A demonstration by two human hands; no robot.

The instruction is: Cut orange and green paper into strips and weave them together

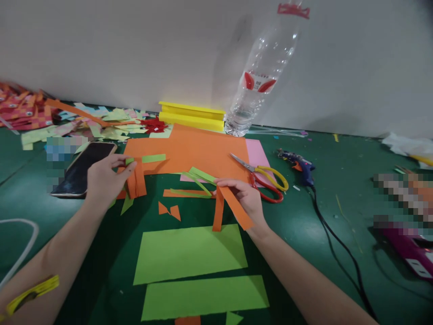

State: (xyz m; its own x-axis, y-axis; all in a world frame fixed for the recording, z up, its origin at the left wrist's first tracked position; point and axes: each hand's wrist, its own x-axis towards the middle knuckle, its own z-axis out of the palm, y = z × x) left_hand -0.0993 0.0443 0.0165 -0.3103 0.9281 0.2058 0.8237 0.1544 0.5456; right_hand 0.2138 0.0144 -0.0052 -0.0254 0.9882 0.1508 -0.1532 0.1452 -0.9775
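My left hand [107,175] pinches a small green paper piece [129,160] between thumb and fingertips, above several orange paper strips [137,183] lying on the table. In my right hand [246,198] is an orange paper strip [237,208], bent so two ends hang down. A folded green paper strip [202,174] reaches my right fingertips; whether it is held too, I cannot tell. Behind both hands lies a large orange paper sheet [199,149], with a short green strip [154,158] on it. Scissors [270,177] with red and yellow handles rest partly on that sheet, beside my right hand.
Two green paper sheets [191,255] lie in front. A phone [86,167] is at left, paper scraps [115,122] behind it. A tall plastic bottle [260,81] leans near the wall beside folded yellow paper [191,118]. Right of the scissors lies a corded glue gun [301,166].
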